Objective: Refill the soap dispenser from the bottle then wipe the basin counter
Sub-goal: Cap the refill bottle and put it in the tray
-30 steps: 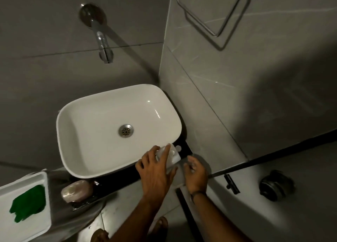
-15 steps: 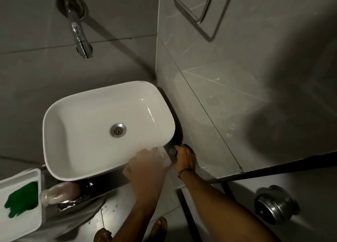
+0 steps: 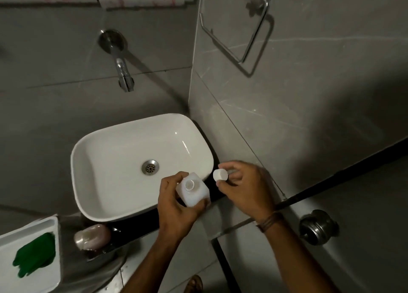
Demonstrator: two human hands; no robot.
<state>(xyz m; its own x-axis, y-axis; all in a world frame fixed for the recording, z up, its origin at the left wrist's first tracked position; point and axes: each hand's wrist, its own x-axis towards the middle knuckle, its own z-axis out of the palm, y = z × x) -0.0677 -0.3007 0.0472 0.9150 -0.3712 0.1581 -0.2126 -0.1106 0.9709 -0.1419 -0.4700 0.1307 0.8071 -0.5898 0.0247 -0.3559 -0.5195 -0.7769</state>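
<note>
A small white square bottle (image 3: 193, 191) with an uncovered round neck is gripped upright in my left hand (image 3: 178, 206), just over the front right corner of the white basin (image 3: 92, 160). My right hand (image 3: 245, 186) pinches the bottle's white round cap (image 3: 220, 175) between thumb and fingers, a short way right of the bottle's mouth. The black counter (image 3: 217, 194) shows as a narrow strip beside and below the basin. A green cloth (image 3: 35, 256) lies in a white tray (image 3: 53, 270) at the lower left.
A chrome wall tap (image 3: 124, 74) juts out above the basin. A pinkish soap bar (image 3: 92, 236) rests on a holder left of the counter. A metal towel ring (image 3: 249, 30) hangs on the right wall, and a round metal knob (image 3: 318, 226) sits lower right.
The cap has come off the bottle and is now in my right hand. Both hands have lifted from the counter corner, and the view has tilted upward.
</note>
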